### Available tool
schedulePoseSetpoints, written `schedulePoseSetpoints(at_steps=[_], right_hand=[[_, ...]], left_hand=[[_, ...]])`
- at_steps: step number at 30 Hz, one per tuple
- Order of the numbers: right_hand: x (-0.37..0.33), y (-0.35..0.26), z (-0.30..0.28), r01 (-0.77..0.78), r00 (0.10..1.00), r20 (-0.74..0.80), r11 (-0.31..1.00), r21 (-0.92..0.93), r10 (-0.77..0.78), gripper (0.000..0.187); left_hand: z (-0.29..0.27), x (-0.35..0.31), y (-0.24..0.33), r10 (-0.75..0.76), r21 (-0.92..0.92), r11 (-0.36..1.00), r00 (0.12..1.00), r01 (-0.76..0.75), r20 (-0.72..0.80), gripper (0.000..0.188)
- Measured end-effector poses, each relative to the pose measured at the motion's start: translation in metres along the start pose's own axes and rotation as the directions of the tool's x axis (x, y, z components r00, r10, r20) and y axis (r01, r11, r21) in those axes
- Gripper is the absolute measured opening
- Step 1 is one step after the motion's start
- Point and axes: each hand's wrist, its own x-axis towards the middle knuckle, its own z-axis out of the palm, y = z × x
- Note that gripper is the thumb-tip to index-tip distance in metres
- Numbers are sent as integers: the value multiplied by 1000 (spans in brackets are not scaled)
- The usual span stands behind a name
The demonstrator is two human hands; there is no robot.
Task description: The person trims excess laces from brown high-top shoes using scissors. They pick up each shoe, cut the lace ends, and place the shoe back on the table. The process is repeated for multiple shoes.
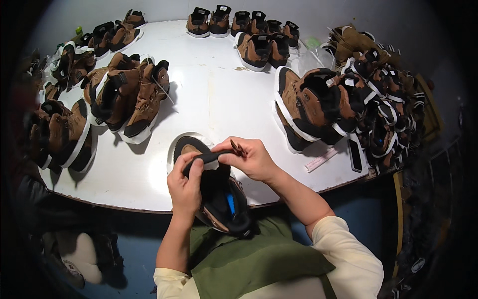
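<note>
A brown and black shoe (225,204) is in front of me at the table's edge, toe pointing away and heel toward my apron. A strip of blue shows inside its opening. My left hand (185,187) pinches one end of the shoe's black padded tongue (209,157), thumb on top. My right hand (251,158) is closed on the tongue's other end. A small dark, reddish-brown pointed object (238,148) pokes out among the right fingers; its kind is unclear. The shoe's toe is partly hidden behind both hands.
Similar shoes (144,107) stand in groups on the left of the white table (209,99). More shoes (249,22) line the back. A large heap (383,99) fills the right side, with a phone (355,154) and a pale pink stick-like item (321,160) beside it.
</note>
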Motion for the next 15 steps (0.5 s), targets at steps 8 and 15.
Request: schedulePoseSetpoints(at_steps=[8,15], right_hand=[[17,21,15,-191,980,-16,955,229,200,21],[15,23,11,-158,987,5,960,233,161,21]], left_hand=[[-7,11,-43,-226,-225,953,971,203,-78,28],[1,13,-41,-225,-343,919,973,192,-58,24]])
